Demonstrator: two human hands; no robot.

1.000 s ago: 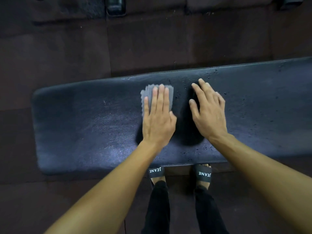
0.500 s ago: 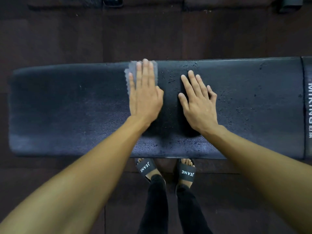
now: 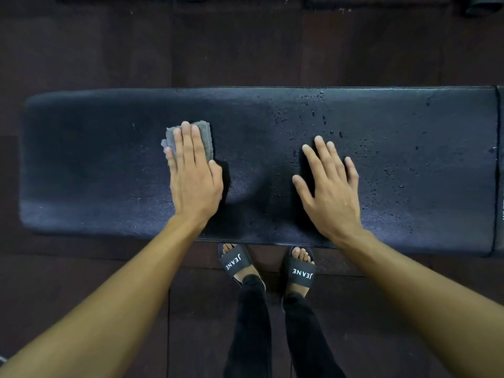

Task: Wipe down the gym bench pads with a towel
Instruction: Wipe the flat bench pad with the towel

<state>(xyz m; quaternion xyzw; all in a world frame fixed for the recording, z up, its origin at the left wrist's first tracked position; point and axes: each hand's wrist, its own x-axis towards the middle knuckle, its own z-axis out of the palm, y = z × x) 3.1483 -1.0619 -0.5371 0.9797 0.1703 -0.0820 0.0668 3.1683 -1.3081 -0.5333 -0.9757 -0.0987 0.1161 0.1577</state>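
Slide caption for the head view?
Left hand presses a grey towel on the black bench pad; right hand rests flat nearby.

— What are we wearing?
— We wear black slim-fit trousers (image 3: 249, 323) and black open-toed slide sandals (image 3: 236, 261), each strap printed "JEANE" in white capitals.
— And up top?
— Our left hand (image 3: 195, 181), right hand (image 3: 331, 197) and forearms (image 3: 114, 301) are bare.

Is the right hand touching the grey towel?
Apart. The head view shows the right hand flat on the bench pad, with bare pad between it and the towel under the left hand.
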